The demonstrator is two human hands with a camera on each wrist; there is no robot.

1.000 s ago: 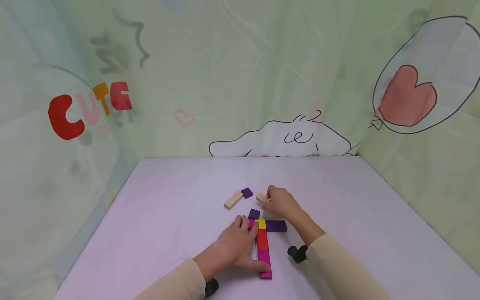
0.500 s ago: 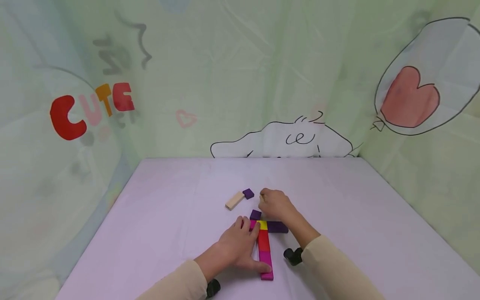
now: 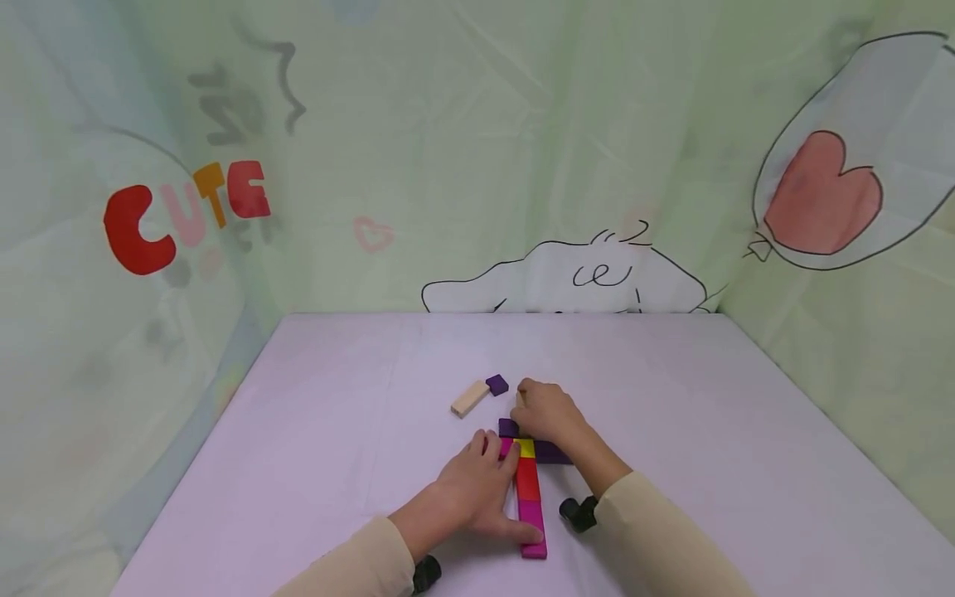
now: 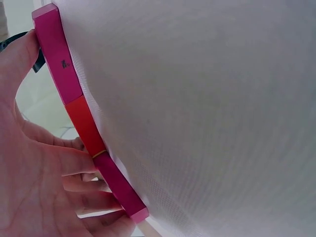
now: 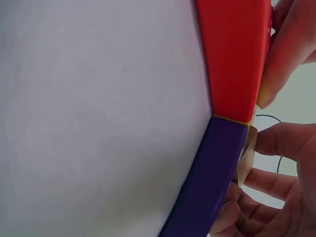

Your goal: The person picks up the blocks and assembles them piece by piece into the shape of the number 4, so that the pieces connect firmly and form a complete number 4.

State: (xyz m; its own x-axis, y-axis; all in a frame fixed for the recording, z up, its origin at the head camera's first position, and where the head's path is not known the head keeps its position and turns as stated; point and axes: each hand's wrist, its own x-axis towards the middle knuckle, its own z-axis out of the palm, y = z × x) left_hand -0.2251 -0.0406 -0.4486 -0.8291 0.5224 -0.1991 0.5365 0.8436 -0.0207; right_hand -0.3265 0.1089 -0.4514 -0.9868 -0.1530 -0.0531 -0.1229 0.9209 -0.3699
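Pale wood shows between the pinching thumb and fingers of the right hand (image 3: 548, 412): it is a small block (image 5: 247, 160), just behind the yellow piece (image 3: 525, 448) and the purple bar (image 3: 551, 453); I'd judge it light, stiff and hardly fragile, dry enough not to slip, best taken by its long sides; the left hand (image 3: 473, 493) spreads its fingers, thumb touching the magenta bar (image 3: 530, 516); farther off lies another plain block (image 3: 470, 399), just beside a purple cube (image 3: 496, 385).
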